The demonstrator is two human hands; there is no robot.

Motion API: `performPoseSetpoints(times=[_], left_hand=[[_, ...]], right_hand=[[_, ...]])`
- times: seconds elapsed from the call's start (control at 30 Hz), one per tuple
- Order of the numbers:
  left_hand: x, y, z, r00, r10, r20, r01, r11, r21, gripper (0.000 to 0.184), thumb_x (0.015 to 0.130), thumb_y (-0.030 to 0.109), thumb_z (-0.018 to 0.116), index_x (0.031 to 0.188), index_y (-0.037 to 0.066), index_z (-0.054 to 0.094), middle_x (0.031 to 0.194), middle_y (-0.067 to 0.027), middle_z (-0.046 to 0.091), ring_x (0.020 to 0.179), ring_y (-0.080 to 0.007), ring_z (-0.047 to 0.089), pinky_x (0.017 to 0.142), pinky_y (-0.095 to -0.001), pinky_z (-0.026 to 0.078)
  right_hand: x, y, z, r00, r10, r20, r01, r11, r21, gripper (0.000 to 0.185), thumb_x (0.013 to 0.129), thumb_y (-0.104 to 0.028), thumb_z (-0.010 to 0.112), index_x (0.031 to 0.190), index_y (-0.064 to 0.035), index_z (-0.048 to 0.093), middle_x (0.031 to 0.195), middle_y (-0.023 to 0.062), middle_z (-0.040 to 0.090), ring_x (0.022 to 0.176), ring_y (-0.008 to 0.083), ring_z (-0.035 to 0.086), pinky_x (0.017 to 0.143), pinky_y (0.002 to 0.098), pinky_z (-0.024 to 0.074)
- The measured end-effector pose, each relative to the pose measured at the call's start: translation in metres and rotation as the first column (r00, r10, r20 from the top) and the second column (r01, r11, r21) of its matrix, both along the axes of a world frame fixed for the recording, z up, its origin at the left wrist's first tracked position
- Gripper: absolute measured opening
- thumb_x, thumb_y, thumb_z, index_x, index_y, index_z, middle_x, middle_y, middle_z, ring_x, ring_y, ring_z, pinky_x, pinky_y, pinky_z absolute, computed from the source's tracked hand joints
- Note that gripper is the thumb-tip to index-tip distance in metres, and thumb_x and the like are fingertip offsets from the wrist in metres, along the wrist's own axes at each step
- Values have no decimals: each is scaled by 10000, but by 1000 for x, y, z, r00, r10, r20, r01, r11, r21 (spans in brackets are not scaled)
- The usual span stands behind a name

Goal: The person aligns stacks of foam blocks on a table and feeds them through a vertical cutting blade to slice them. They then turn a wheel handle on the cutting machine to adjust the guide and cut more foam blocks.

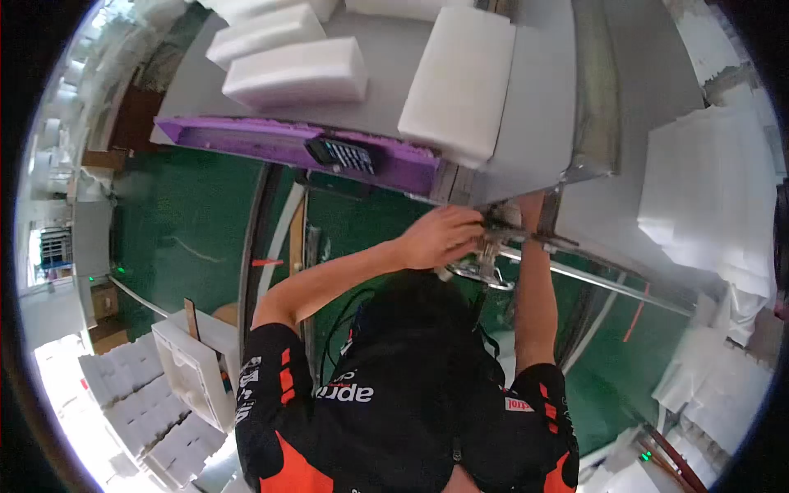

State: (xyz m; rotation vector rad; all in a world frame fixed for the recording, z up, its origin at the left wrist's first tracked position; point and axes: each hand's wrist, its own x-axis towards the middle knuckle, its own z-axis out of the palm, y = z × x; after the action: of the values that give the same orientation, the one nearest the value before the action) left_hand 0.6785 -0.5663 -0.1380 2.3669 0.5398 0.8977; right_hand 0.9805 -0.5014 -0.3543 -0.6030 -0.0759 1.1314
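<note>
My left hand [444,237] is at the table's front edge, its fingers bent and closed at a metal fitting [485,269] with a curved, loop-like lower part. What those fingers hold is hidden. My right hand [530,207] reaches up under the edge on the other side of the fitting, mostly covered by the table and a bracket, so its fingers do not show. Above my hands, a long white foam block [460,82] lies on the grey tabletop [378,103], close to the front edge.
A purple tray [238,141] runs along the front edge, with a dark keypad device [341,154] on it. More white foam blocks [296,72] lie behind. A metal rod [608,283] extends right below the table. White foam sheets [707,197] stand at right; foam pieces [131,394] are stacked lower left.
</note>
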Motion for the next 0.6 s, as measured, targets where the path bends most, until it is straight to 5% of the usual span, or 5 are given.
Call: performPoseSetpoints(times=[0.17,0.27,0.4,0.47,0.6], left_hand=[[-40,75,50,995,97,-21,-95,994,60,329,790,57,645,1111,27,579,1243,-119,534,1077,-283,547,901,-361,441],[-42,146,67,966,258,17,-251,952,-174,352,848,84,615,1190,46,542,1283,-107,499,1095,-247,527,903,-338,434],[-23,269,34,904,407,129,-213,691,-691,417,871,151,620,1259,70,491,1289,-109,474,1105,-226,502,899,-303,407],[-11,321,23,938,330,105,-158,677,-719,430,869,185,615,1264,66,491,1283,-112,483,1103,-227,505,900,-308,407],[1,409,8,990,133,38,-45,573,-819,510,864,317,596,1283,48,487,1257,-124,521,1097,-229,519,905,-327,406]], right_hand=[[-28,-42,102,963,261,-74,-243,952,188,356,908,-220,533,1229,-71,492,1196,100,564,965,202,597,737,303,503],[-44,-71,120,942,112,315,50,883,-466,353,939,-268,478,1236,-86,538,1120,91,616,1010,157,558,825,269,424],[-122,-144,229,313,-277,908,699,715,-22,199,877,-87,471,1012,-3,590,977,99,605,912,199,549,806,309,437],[-155,-182,247,132,-157,979,470,879,78,273,873,-117,393,1006,18,589,969,133,579,861,215,511,819,330,402],[-241,-147,267,442,183,878,231,923,-308,264,864,-81,470,1067,37,589,1054,165,594,958,269,545,883,352,417]])
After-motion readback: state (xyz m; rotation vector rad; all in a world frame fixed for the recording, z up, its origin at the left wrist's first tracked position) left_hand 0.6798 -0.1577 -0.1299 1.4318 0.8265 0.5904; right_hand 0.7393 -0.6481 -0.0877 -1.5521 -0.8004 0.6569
